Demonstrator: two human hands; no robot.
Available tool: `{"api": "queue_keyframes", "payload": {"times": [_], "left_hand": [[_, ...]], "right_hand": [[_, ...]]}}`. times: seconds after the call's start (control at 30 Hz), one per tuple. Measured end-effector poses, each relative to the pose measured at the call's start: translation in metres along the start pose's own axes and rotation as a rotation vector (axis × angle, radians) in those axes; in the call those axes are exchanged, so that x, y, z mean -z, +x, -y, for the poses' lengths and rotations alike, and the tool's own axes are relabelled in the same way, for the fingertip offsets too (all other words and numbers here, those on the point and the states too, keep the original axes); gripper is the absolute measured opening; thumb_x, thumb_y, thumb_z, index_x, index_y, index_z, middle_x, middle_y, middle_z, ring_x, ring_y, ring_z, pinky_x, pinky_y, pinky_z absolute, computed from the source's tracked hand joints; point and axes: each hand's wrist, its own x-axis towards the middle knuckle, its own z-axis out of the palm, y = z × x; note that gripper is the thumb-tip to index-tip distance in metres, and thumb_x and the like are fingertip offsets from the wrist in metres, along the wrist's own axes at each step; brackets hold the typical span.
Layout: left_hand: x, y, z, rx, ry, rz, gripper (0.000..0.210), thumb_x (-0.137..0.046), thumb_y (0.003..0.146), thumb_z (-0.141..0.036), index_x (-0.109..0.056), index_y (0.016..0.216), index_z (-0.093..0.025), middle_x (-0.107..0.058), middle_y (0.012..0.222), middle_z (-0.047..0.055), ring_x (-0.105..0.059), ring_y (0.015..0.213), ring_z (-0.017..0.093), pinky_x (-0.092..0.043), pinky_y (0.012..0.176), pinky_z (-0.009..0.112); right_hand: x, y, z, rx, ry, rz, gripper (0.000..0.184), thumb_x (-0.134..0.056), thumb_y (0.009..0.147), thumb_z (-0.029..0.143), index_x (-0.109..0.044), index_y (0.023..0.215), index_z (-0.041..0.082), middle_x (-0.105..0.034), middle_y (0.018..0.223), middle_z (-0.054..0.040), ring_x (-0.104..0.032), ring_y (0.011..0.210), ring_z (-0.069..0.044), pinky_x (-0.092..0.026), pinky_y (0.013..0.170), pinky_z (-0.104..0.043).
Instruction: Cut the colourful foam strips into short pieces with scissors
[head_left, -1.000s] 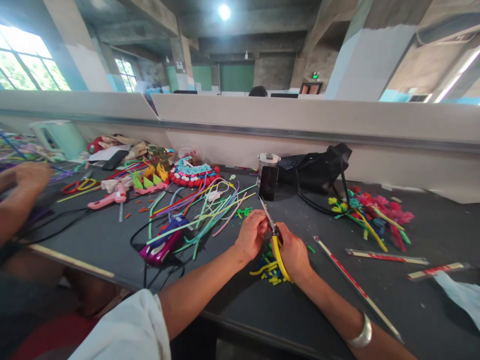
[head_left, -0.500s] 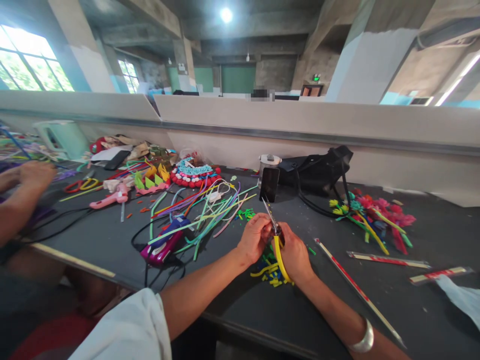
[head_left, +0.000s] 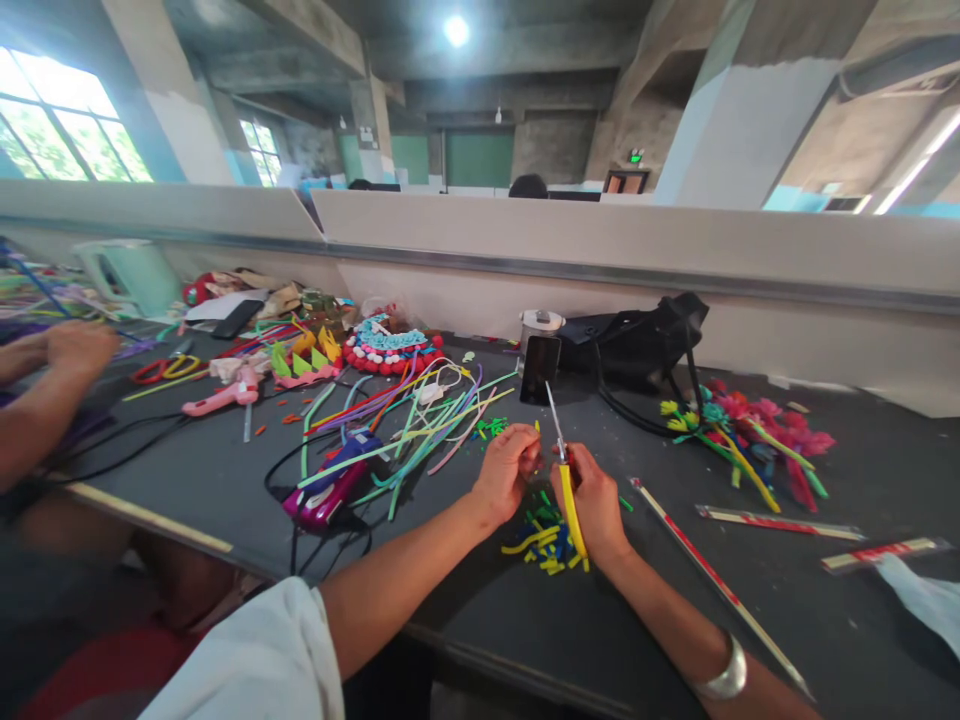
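Note:
My right hand is closed round a pair of scissors with yellow handles, their blades pointing up and away from me. To its left, my left hand is pinched shut, and a small yellow strip pokes out above its fingertips. The fingers hide the rest of that strip. The scissor blades are apart from the left hand. Below both hands lies a pile of short cut pieces in yellow, blue and green. Green bits lie just beyond my left hand.
Beyond my hands a phone leans against a lidded container, beside a black bag. Fuzzy flowers and wrapped sticks lie rightward. Leftward are loose strips, a pink glue gun and another person's hand.
The scissors have moved right, away from my left hand, with my right hand. Before, the blades were at the left fingertips; now a gap shows between them.

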Motion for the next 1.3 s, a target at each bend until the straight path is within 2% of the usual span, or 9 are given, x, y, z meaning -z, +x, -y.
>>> {"api": "queue_keyframes", "payload": {"times": [0.2, 0.37, 0.53, 0.7, 0.83, 0.97, 1.2, 1.3], "left_hand": [[0.002, 0.002, 0.002, -0.068, 0.203, -0.065, 0.016, -0.064, 0.067, -0.027, -0.052, 0.062, -0.017, -0.039, 0.050, -0.007, -0.031, 0.046, 0.006, -0.030, 0.052, 0.023], [0.008, 0.004, 0.006, -0.173, 0.592, -0.112, 0.010, -0.062, 0.066, -0.025, -0.057, 0.065, -0.016, -0.048, 0.057, -0.004, -0.039, 0.053, 0.008, -0.028, 0.053, 0.022], [0.009, -0.001, 0.007, -0.302, 1.038, 0.035, 0.014, -0.058, 0.072, -0.026, -0.055, 0.061, -0.018, -0.049, 0.055, -0.003, -0.040, 0.053, 0.010, -0.026, 0.053, 0.023], [0.009, -0.004, 0.009, -0.422, 1.314, 0.155, 0.015, -0.055, 0.077, -0.022, -0.054, 0.062, -0.020, -0.050, 0.057, -0.002, -0.041, 0.053, 0.012, -0.025, 0.055, 0.024], [0.013, -0.001, 0.009, -0.535, 1.409, 0.158, 0.014, -0.057, 0.076, -0.019, -0.053, 0.062, -0.021, -0.049, 0.058, 0.000, -0.043, 0.056, 0.015, -0.028, 0.061, 0.026], [0.015, 0.000, 0.007, -0.612, 1.484, 0.188, 0.011, -0.055, 0.078, -0.020, -0.054, 0.067, -0.021, -0.051, 0.059, 0.002, -0.047, 0.059, 0.017, -0.032, 0.068, 0.029], [0.012, -0.003, 0.004, -0.597, 1.461, 0.257, 0.007, -0.057, 0.075, -0.019, -0.056, 0.069, -0.021, -0.056, 0.065, 0.005, -0.052, 0.067, 0.020, -0.034, 0.077, 0.033], [0.011, -0.003, 0.004, -0.564, 1.408, 0.229, 0.007, -0.059, 0.073, -0.019, -0.056, 0.066, -0.021, -0.055, 0.063, 0.005, -0.051, 0.065, 0.020, -0.034, 0.074, 0.032]], "right_hand": [[0.003, 0.005, -0.002, -0.002, 0.154, -0.042, 0.027, -0.049, 0.084, 0.034, -0.057, 0.104, 0.019, -0.065, 0.090, -0.0035, -0.062, 0.074, -0.015, -0.046, 0.070, -0.025], [0.004, 0.004, 0.003, -0.072, 0.236, -0.069, 0.033, -0.051, 0.084, 0.042, -0.056, 0.107, 0.019, -0.065, 0.087, -0.0037, -0.059, 0.065, -0.014, -0.047, 0.059, -0.024], [0.003, 0.007, -0.003, -0.112, 0.289, -0.123, 0.040, -0.056, 0.081, 0.047, -0.055, 0.109, 0.019, -0.063, 0.079, -0.0014, -0.054, 0.053, -0.012, -0.046, 0.052, -0.024], [0.002, 0.011, -0.009, -0.158, 0.375, -0.092, 0.041, -0.059, 0.078, 0.045, -0.052, 0.110, 0.020, -0.062, 0.076, 0.0009, -0.053, 0.049, -0.011, -0.046, 0.047, -0.024], [0.004, 0.011, -0.007, -0.082, 0.279, -0.113, 0.038, -0.059, 0.079, 0.042, -0.053, 0.108, 0.018, -0.063, 0.078, -0.0008, -0.059, 0.058, -0.013, -0.050, 0.059, -0.026], [0.005, 0.011, -0.006, -0.073, 0.244, -0.092, 0.038, -0.056, 0.080, 0.043, -0.053, 0.108, 0.018, -0.064, 0.077, -0.0013, -0.059, 0.056, -0.014, -0.049, 0.057, -0.027], [0.005, 0.014, -0.011, -0.053, 0.205, -0.092, 0.037, -0.055, 0.079, 0.044, -0.054, 0.106, 0.018, -0.064, 0.077, -0.0021, -0.058, 0.053, -0.014, -0.050, 0.058, -0.028], [0.005, 0.014, -0.011, -0.053, 0.199, -0.076, 0.038, -0.056, 0.078, 0.044, -0.054, 0.105, 0.018, -0.064, 0.077, -0.0022, -0.056, 0.050, -0.013, -0.050, 0.055, -0.028]]}}
